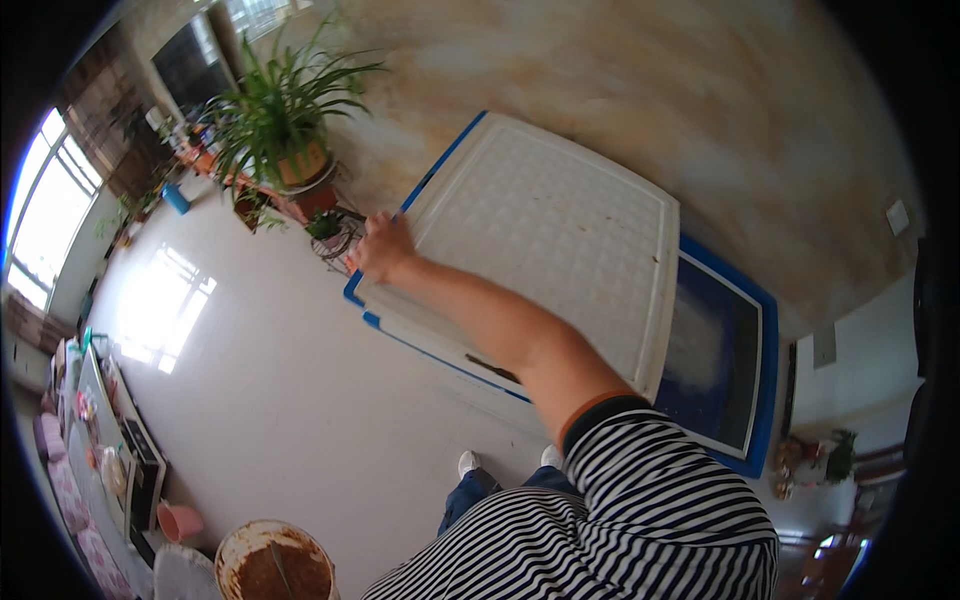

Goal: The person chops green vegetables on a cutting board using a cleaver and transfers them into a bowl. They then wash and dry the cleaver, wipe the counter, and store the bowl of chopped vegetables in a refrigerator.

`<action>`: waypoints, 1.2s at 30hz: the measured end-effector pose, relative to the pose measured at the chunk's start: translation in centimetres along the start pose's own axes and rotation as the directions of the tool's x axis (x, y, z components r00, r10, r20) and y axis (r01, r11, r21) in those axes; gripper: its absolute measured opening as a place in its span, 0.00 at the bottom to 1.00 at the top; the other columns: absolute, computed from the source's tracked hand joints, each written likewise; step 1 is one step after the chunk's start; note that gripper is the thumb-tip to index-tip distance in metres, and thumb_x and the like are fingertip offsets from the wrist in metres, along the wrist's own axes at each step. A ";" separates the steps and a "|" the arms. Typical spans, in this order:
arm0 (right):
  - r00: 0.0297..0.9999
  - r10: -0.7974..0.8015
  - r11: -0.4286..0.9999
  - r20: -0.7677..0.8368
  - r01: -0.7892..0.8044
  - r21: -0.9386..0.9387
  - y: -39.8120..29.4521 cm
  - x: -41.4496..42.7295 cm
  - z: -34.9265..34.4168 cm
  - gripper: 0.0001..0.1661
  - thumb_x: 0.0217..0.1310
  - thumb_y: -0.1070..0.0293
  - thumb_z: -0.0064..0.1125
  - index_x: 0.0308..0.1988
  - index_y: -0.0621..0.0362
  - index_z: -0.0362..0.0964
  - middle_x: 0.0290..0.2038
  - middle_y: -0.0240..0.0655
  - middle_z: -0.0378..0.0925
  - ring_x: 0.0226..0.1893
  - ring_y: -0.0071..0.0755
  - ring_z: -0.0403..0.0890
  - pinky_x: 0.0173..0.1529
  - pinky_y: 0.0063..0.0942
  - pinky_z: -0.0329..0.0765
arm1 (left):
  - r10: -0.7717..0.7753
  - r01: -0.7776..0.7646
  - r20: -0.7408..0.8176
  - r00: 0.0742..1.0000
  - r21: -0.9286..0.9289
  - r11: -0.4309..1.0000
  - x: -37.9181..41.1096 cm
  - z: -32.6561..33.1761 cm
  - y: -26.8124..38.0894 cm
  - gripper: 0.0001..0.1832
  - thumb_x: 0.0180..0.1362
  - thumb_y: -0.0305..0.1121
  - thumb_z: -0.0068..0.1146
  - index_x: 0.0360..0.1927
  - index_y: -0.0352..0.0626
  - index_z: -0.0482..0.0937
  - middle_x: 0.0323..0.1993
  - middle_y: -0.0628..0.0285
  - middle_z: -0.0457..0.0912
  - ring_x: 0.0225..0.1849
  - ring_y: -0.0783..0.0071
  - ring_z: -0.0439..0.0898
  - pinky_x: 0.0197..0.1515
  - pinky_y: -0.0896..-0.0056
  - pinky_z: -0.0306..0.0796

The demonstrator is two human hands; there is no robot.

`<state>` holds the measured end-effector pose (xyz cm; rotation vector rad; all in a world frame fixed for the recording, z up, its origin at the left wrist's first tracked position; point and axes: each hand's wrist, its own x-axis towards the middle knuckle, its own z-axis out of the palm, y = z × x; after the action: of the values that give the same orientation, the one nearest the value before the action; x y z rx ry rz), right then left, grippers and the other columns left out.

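Note:
A blue-and-white chest freezer stands against the marbled wall. Its white quilted lid [555,240] is in front of me, with small brown marks on its surface. My right hand [384,247] reaches across from the right, its fingers curled round the lid's left edge near the front corner. A small orange patch shows beside the fingers; what it is cannot be told. To the right of the lid lies a blue-framed glass panel [705,337], frosted or hazy in the middle. A dark streak [491,369] marks the white front edge below my forearm. My left hand is out of view.
A potted spider plant [300,161] and a wire plant stand [330,251] are just beyond the freezer's left end. At the lower left are a brown-stained bucket [277,562], a pink container [180,521] and a long low table [97,442]. Pale glossy floor extends leftwards.

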<state>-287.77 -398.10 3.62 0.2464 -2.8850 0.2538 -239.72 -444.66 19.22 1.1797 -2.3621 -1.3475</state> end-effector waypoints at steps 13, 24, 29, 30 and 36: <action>0.749 0.311 0.921 -0.585 -0.084 0.381 22.2 -32.1 -15.5 0.24 0.52 0.73 0.63 0.51 0.58 0.70 0.63 0.51 0.63 0.65 0.59 0.63 0.66 0.50 0.64 | 0.680 -0.782 0.508 0.529 -0.021 0.623 -3.6 13.1 16.5 0.02 0.55 0.25 0.56 0.30 0.41 0.74 0.28 0.63 0.72 0.29 0.71 0.71 0.31 0.71 0.65; 0.244 0.937 0.259 -0.249 -0.966 0.025 40.8 -74.7 -14.5 0.29 0.62 0.67 0.62 0.60 0.63 0.65 0.58 0.50 0.68 0.59 0.55 0.70 0.61 0.45 0.71 | 0.394 0.069 0.916 0.072 -0.398 0.915 -11.3 41.1 33.3 0.21 0.52 0.22 0.54 0.53 0.35 0.72 0.40 0.62 0.81 0.44 0.72 0.81 0.51 0.71 0.77; 0.165 0.973 0.170 -0.162 -0.985 0.019 42.1 -76.7 -15.5 0.33 0.59 0.70 0.63 0.62 0.63 0.62 0.57 0.49 0.67 0.59 0.55 0.70 0.61 0.44 0.71 | 0.310 0.150 0.916 0.254 -0.354 0.923 -16.8 52.2 31.3 0.22 0.51 0.24 0.53 0.53 0.34 0.75 0.48 0.56 0.83 0.51 0.60 0.82 0.60 0.56 0.75; 0.156 0.978 0.165 -0.139 -0.985 0.055 42.6 -77.2 -15.4 0.33 0.58 0.70 0.63 0.62 0.63 0.62 0.57 0.49 0.67 0.58 0.55 0.70 0.61 0.44 0.71 | 0.303 0.185 0.922 0.242 -0.350 0.918 -17.0 53.1 30.5 0.25 0.49 0.24 0.52 0.54 0.34 0.75 0.50 0.55 0.82 0.53 0.59 0.81 0.61 0.55 0.74; 0.044 0.985 0.080 -0.166 -0.974 0.213 45.1 -79.3 -14.4 0.23 0.56 0.78 0.54 0.54 0.65 0.71 0.51 0.51 0.71 0.53 0.58 0.73 0.57 0.45 0.73 | 0.340 0.120 0.893 0.295 -0.387 0.914 -21.8 54.0 28.3 0.33 0.48 0.27 0.53 0.63 0.35 0.69 0.58 0.55 0.78 0.60 0.59 0.76 0.65 0.57 0.69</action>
<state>-217.03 -340.00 -8.93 -1.7652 -2.1501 0.4982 -267.69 -386.37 15.30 -0.1184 -2.3819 -2.8669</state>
